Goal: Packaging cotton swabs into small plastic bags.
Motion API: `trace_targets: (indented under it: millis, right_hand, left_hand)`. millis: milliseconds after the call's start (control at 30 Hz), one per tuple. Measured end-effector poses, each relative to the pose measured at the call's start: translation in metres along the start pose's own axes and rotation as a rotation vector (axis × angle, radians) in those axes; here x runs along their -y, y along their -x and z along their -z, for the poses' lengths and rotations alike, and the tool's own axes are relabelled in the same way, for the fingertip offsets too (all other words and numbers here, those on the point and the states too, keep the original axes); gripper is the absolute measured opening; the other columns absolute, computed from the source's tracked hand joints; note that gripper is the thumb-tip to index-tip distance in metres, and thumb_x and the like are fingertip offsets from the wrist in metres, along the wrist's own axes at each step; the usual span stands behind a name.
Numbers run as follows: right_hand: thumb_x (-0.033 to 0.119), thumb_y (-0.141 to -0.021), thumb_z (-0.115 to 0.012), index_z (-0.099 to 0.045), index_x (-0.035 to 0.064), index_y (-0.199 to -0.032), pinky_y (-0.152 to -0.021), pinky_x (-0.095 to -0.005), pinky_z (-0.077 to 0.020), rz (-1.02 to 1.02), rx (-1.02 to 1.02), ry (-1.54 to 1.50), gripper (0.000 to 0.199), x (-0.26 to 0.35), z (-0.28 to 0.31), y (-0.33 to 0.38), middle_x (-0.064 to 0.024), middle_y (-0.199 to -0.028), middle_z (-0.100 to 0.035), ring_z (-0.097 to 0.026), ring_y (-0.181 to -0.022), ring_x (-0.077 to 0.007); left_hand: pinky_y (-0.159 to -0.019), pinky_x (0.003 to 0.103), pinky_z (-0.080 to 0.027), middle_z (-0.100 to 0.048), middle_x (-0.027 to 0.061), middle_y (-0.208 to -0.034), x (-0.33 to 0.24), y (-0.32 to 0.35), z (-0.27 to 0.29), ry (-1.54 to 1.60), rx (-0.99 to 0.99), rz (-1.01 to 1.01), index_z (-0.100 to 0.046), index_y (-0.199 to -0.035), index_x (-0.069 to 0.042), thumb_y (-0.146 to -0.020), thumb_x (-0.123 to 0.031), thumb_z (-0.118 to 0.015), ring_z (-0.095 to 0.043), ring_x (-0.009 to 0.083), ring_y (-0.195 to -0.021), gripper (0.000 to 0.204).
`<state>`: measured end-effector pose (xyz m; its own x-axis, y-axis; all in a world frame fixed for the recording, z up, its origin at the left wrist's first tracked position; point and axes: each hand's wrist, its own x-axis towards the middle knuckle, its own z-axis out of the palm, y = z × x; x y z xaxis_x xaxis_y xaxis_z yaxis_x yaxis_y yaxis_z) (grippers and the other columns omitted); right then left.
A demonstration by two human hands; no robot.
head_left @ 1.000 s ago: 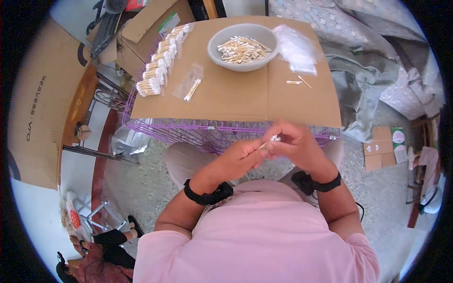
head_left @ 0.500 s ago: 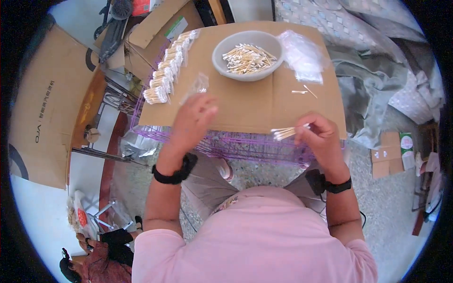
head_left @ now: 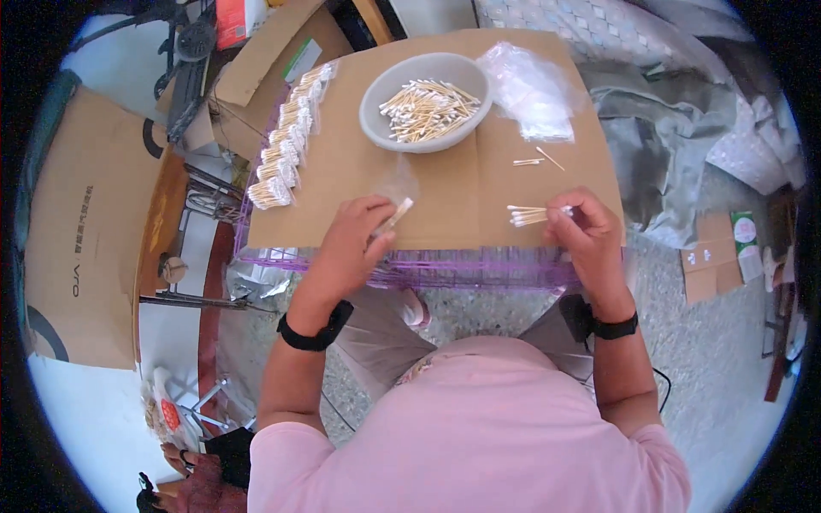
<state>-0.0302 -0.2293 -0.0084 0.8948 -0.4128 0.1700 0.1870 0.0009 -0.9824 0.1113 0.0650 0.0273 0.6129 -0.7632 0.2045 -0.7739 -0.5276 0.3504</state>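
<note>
My right hand [head_left: 588,229] pinches a small bunch of cotton swabs [head_left: 526,215] over the front right of the cardboard tabletop [head_left: 436,218]; their white tips point left. At the front left, my left hand [head_left: 349,244] is closed on a small clear plastic bag [head_left: 398,181]. Something pale and narrow, perhaps a swab, shows at its fingertips, too blurred to tell. Beyond both hands stands a grey bowl [head_left: 369,128] heaped with loose cotton swabs [head_left: 428,109].
Along the left edge runs a row of bagged swab bundles [head_left: 282,158]. Clear empty bags [head_left: 534,94] are piled at the far right, with a few loose swabs [head_left: 550,157] nearer. A purple wire frame [head_left: 470,269] supports the cardboard. Another person [head_left: 205,483] sits at lower left.
My left hand has closed on the clear bag that lay on the cardboard and brought it nearer. The right hand still holds its swabs, slightly higher. The whole view has shifted a little.
</note>
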Motion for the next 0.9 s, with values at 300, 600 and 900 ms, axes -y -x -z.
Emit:
trace_targets:
  millis: [300,600,900]
  right_hand:
    - [0.002,-0.087,-0.064,-0.061,0.0031,-0.09,-0.058,-0.0187,-0.0463,0.044,0.036,-0.029,0.004,-0.007,0.0,-0.002,0.0011,-0.083,-0.054,-0.054,-0.068,-0.0042]
    - [0.001,-0.086,-0.064,-0.062,0.0031,-0.089,-0.056,-0.0182,-0.0455,0.08,0.065,-0.032,0.004,-0.006,0.001,-0.003,-0.0003,-0.084,-0.055,-0.054,-0.067,-0.0048]
    - [0.002,-0.084,-0.065,-0.062,0.0029,-0.086,-0.053,-0.019,-0.0409,0.096,0.07,0.014,0.004,-0.004,0.002,-0.003,-0.0005,-0.081,-0.054,-0.053,-0.065,-0.0051]
  left_hand:
    - [-0.093,0.04,-0.043,-0.059,0.0165,-0.112,-0.027,-0.033,0.011,0.103,0.049,-0.073,-0.059,-0.111,-0.004,-0.081,-0.009,-0.06,-0.055,0.035,-0.106,0.03]
    - [-0.078,0.04,-0.048,-0.058,0.016,-0.093,-0.039,-0.084,0.017,0.037,0.15,-0.24,-0.059,-0.11,-0.005,-0.082,-0.003,-0.058,-0.058,0.0354,-0.088,0.027]
    - [-0.066,0.043,-0.048,-0.057,0.0142,-0.085,-0.035,-0.099,0.0,-0.222,0.179,-0.302,-0.06,-0.104,-0.008,-0.086,-0.009,-0.054,-0.059,0.0353,-0.079,0.019]
